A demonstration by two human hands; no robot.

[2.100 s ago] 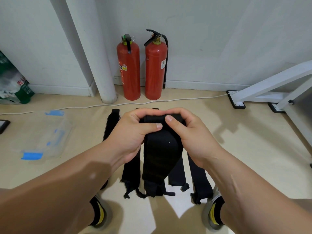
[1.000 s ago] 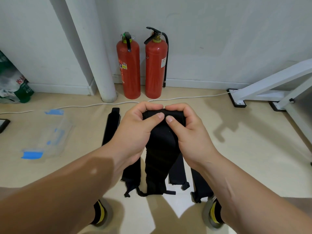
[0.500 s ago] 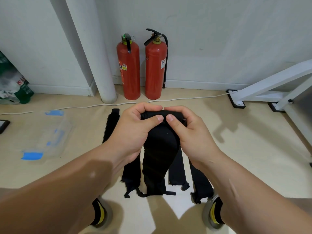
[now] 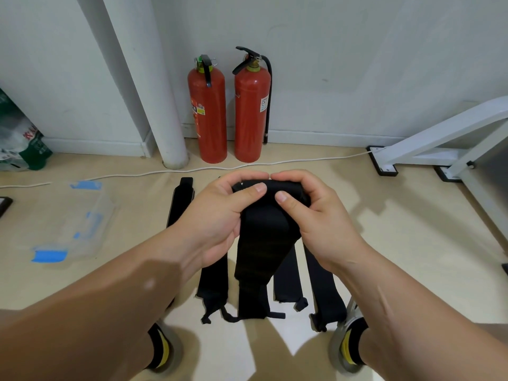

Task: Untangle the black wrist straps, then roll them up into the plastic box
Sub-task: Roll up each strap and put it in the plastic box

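Head view, mid-frame: L hand [image 4: 220, 215] and R hand [image 4: 321, 218] sit side by side, both gripping the top of one black strap [image 4: 261, 243] held up off the floor [image 4: 412, 243]. The strap's top end is rolled into a short tube btwn the two hands. L fingers [image 4: 242, 177] curl over the far side w/ the thumb pressed on the near face. R fingers [image 4: 297, 176] do the same. Both hands are closed tight round the roll, and the index tips meet at the top. The rest of the strap hangs straight down, its thin loop end trailing on the floor at lower centre.

Four more straps [image 4: 213, 281] lie flat on the floor under the hands, approx parallel, running up the frame. One is far left, poking out past the L wrist, one is just left of the hanging strap, and two are to its right. The arms hide parts of them.

The box [image 4: 82, 224], clear w/ blue clips, sits on the floor at mid-left, well apart from the straps. Its contents can't be made out.

Upper centre, vs the wall: two red extinguishers [image 4: 208, 114] stand upright side by side. A white pipe [image 4: 154, 92] is just left of them, and a white cable [image 4: 220, 167] runs along the floor in front. There is a white metal frame [image 4: 439, 136] at the right edge and a green-and-white bag [image 4: 19, 144] at the far left edge. Shoes [image 4: 343, 350] show at the bottom, either side of the strap ends.
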